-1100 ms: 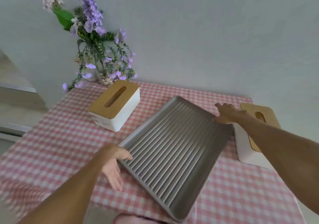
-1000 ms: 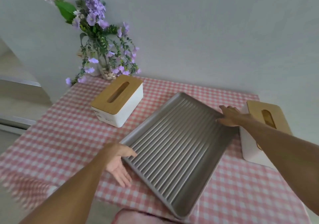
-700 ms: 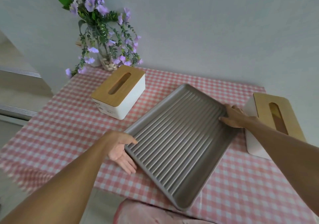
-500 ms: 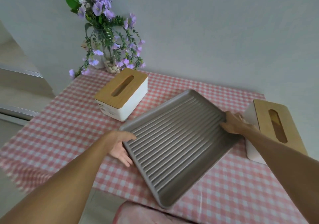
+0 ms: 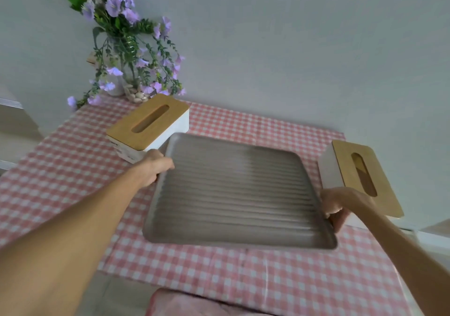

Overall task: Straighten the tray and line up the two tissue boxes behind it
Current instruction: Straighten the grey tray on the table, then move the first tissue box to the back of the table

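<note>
A grey ribbed metal tray [image 5: 233, 194] lies in the middle of the pink checked tablecloth, its long front edge nearly parallel to the table's front. My left hand [image 5: 153, 167] grips the tray's left rim. My right hand [image 5: 338, 206] grips its right rim. One white tissue box with a wooden lid [image 5: 148, 127] stands at an angle just beyond the tray's back left corner, touching my left hand. A second white tissue box with a wooden lid [image 5: 360, 177] stands at the table's right edge beside the tray, partly behind my right hand.
A glass vase of purple flowers [image 5: 126, 55] stands in the back left corner against the grey wall [image 5: 267, 47]. The tablecloth [image 5: 60, 169] hangs over the front edge. A pink seat cushion [image 5: 194, 303] shows below the table front.
Both hands have turned the tray clockwise from a diagonal lie to nearly square with the table. My left hand went toward the left tissue box; my right hand came nearer.
</note>
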